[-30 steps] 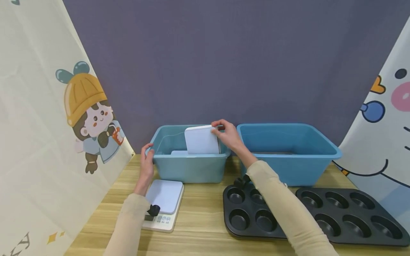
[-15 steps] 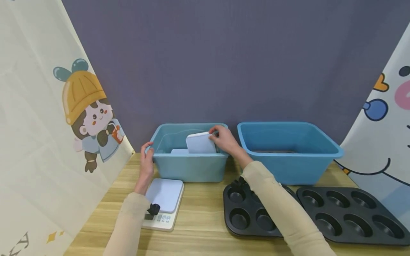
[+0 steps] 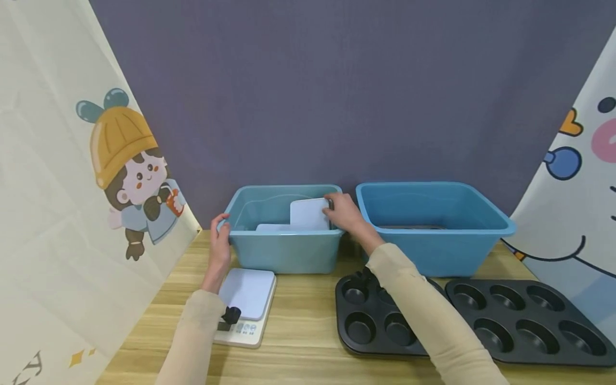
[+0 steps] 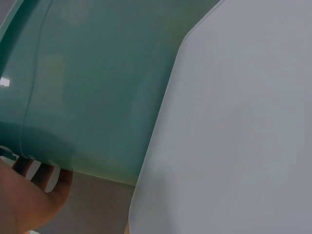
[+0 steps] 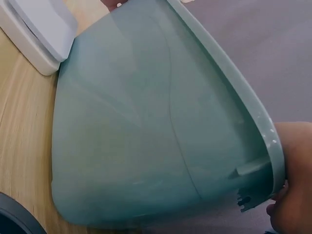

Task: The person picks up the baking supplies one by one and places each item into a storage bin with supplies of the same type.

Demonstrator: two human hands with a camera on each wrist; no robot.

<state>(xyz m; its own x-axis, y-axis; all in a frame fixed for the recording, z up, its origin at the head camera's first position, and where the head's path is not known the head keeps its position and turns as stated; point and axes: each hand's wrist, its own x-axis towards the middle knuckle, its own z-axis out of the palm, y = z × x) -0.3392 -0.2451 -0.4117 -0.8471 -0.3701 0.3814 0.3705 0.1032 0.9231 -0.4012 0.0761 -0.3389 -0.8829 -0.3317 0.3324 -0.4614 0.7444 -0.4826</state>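
From the head camera, the right hand [image 3: 343,213] reaches into the smaller teal tub [image 3: 284,251] and pinches the upper right corner of a white kitchen scale [image 3: 309,214], fingers curled round its edge, holding it tilted on end against the tub's right inner wall; another flat white piece [image 3: 271,228] lies lower inside the tub, to the scale's left. The left hand [image 3: 220,243] grips the tub's left rim, thumb hooked over the lip. A second scale [image 3: 246,305] rests on the wooden table [image 3: 298,347] just in front of the tub, two black muffin trays [image 3: 474,321] sit to the tub's front right, and a larger blue tub [image 3: 433,235] stands beside it on the right. The left wrist camera shows only the tub's teal wall [image 4: 92,87], a pale flat surface [image 4: 234,126] that is probably the table scale, and fingertips [image 4: 41,175] under the rim. The right wrist camera shows the tub's outer side [image 5: 146,136], with the right hand at its rim, though the grasp itself is hidden. The held scale looks light, rigid and smooth, likely slippery and somewhat delicate; its edges or corners seem the safest hold.
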